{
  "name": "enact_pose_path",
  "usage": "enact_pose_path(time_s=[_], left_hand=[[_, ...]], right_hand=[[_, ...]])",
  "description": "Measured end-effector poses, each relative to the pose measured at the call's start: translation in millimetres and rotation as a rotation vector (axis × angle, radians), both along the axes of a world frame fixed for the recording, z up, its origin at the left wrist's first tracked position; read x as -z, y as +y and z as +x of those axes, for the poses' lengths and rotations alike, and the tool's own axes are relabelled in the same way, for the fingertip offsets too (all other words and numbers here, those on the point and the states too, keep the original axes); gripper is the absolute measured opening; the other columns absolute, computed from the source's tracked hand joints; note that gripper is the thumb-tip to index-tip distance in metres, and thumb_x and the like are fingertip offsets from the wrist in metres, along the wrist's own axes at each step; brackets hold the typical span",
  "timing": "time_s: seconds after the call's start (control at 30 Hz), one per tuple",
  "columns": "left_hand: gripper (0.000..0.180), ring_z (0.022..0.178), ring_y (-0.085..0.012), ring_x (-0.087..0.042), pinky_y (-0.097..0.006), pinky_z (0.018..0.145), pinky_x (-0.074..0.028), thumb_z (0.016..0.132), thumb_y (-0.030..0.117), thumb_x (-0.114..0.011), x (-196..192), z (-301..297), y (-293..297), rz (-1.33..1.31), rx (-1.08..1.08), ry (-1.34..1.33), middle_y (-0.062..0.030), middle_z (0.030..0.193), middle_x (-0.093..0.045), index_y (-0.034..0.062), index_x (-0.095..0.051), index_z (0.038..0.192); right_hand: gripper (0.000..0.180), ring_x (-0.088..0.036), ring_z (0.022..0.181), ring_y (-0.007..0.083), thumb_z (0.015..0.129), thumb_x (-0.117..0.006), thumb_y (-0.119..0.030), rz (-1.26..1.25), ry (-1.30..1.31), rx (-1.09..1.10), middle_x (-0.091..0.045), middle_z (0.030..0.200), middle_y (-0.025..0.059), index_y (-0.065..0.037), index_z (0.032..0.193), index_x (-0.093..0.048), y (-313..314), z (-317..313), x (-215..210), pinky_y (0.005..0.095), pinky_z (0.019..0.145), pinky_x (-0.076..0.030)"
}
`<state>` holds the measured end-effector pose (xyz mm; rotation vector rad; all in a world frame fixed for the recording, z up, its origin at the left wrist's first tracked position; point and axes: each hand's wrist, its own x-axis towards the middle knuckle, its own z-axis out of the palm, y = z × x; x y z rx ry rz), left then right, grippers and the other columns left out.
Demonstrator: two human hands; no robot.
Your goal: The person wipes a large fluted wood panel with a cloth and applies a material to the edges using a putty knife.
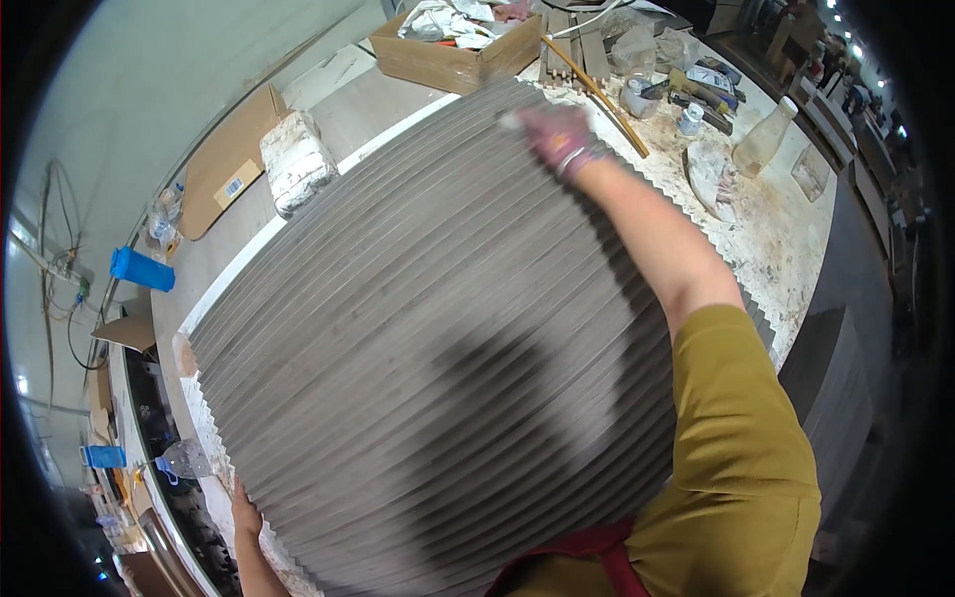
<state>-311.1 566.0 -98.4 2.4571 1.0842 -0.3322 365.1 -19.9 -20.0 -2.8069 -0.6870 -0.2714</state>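
Note:
A large grey panel of many narrow ribbed strips (428, 289) lies before me, its side edges stepped like saw teeth. At its far right corner is my right hand (557, 137), in a pinkish glove and blurred by motion. Its fingers are bent over a small whitish thing, too smeared to name, pressed against the strips. My left hand (247, 514) is bare and rests at the panel's near left edge, with most of its fingers hidden. My arm and head cast a dark shadow over the strips.
Beyond the panel stand a cardboard box (428, 62) with crumpled white stuff and a white wrapped block (297, 162). At right are a wooden stick (597, 97), a small jar (690, 120), a cloudy bottle (764, 139) and tools. A blue bottle (142, 269) and a clear bottle (185, 460) lie left.

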Motion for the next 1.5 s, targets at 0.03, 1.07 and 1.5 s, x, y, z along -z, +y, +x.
enact_pose_path(time_s=[0.03, 1.07, 1.5], left_hand=[[0.082, 0.132, -0.0331, -0.041, -0.036, 0.109, -0.034, 0.068, -0.018, -0.039, -6.4, 5.1, -1.1, 0.031, -0.02, 0.044, -0.0227, 0.142, -0.042, 0.0013, -0.026, 0.146], [0.032, 0.091, -0.0182, -0.063, -0.031, 0.086, -0.046, 0.094, 0.03, -0.057, -126.1, -49.2, -415.6, -0.724, -0.365, 0.258, -0.0088, 0.094, -0.07, 0.0016, -0.068, 0.104], [0.032, 0.101, -0.021, -0.062, -0.031, 0.091, -0.045, 0.092, 0.031, -0.06, -131.3, -40.0, -411.1, -0.745, -0.28, 0.392, -0.0098, 0.105, -0.069, 0.0056, -0.067, 0.112]], right_hand=[[0.028, -0.064, 0.097, 0.0304, 0.09, -0.051, -0.034, 0.08, 0.14, 0.17, -0.067, 0.105, 0.0104, -0.022, 0.112, -0.064, -32.7, 28.5, -12.1, 0.0459, 0.081, -0.047], [0.033, -0.058, 0.109, 0.0265, 0.09, -0.052, -0.042, 0.106, -0.001, -0.821, -0.063, 0.115, 0.0083, -0.024, 0.115, -0.062, 94.7, -124.0, 16.8, 0.0426, 0.097, -0.042], [0.026, -0.061, 0.107, 0.0289, 0.087, -0.059, -0.026, 0.009, -0.036, 0.203, -0.066, 0.107, 0.0104, -0.017, 0.111, -0.062, -77.3, 55.1, -4.5, 0.0477, 0.084, -0.044]])
